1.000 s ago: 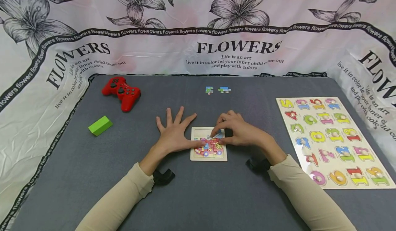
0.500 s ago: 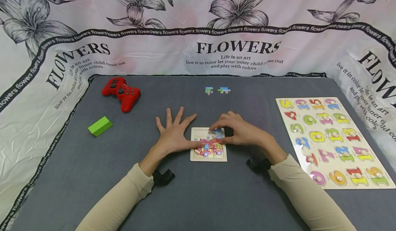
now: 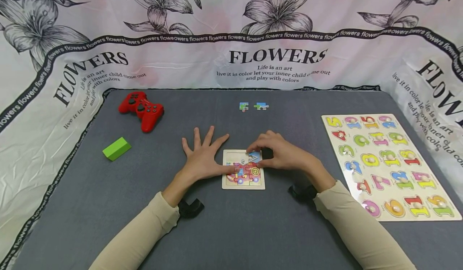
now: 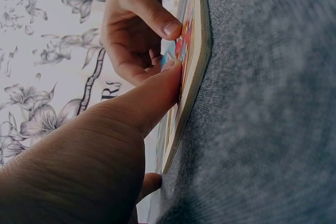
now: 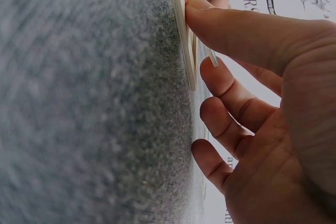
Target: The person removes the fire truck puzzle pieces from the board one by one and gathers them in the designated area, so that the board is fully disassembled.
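Observation:
A small wooden jigsaw tray with a red vehicle picture lies at mid-table. My left hand is spread flat beside it, its thumb pressing on the red pieces. Across the tray's upper right corner, my right hand has its fingers curled around a blue jigsaw piece. The right wrist view shows the thin edge of a piece, tilted off the tray at a fingertip, while the thumb touches the tray's edge. From the left wrist view, blue shows between both hands; the piece's underside is hidden.
Two loose jigsaw pieces lie beyond the tray. A red game controller and a green block are at the left. On the right lies a large number peg board, partly under the right sleeve. Flowered cloth hangs behind the table.
The right fingertips have shifted slightly toward the tray's far edge, and more of the blue jigsaw piece shows at the upper right corner. My left hand stays in place on the tray.

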Demonstrator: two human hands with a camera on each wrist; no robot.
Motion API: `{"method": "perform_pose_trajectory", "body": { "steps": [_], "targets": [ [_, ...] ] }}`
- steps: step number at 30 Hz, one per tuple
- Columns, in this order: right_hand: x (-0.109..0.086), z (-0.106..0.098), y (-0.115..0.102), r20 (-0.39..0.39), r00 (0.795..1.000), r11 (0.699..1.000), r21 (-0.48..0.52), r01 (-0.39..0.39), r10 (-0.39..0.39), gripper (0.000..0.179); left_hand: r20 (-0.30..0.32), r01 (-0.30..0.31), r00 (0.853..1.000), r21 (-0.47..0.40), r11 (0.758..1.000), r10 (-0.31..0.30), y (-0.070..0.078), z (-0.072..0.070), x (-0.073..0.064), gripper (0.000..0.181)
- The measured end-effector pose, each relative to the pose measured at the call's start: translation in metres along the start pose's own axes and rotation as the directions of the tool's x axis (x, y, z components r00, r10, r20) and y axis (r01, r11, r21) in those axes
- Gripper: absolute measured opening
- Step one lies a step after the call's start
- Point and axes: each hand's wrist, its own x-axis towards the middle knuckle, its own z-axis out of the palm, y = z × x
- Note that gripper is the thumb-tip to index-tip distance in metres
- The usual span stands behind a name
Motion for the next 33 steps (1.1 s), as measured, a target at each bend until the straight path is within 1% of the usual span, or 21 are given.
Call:
{"method": "perform_pose_trajectory", "body": {
  "steps": [11,17,21,27,33],
  "targets": [
    [0.0,0.0,0.003,-0.003,1.0,1.0,-0.001,-0.015,0.015,0.042,-0.002,0.0,1.0,0.007,1.0,0.0,0.0,0.0,0.001,0.107],
    [0.0,-0.002,0.007,-0.025,1.0,0.999,0.034,-0.011,0.012,0.041,0.007,0.008,1.0,0.02,1.0,-0.008,0.0,0.0,0.001,0.105],
    [0.0,-0.003,0.009,-0.035,0.999,0.999,0.039,-0.004,0.006,0.041,0.009,0.01,1.0,0.025,1.0,-0.01,0.0,0.0,0.001,0.105],
    [-0.002,-0.006,0.013,-0.049,0.999,0.998,0.064,-0.021,0.024,0.04,0.011,0.009,1.0,0.03,1.0,-0.009,-0.001,0.001,0.001,0.105],
    [-0.004,-0.013,0.018,-0.091,0.996,0.997,0.083,-0.002,0.009,0.04,0.006,0.003,1.0,0.015,1.0,-0.003,0.0,0.0,0.0,0.105]
  ]
}}
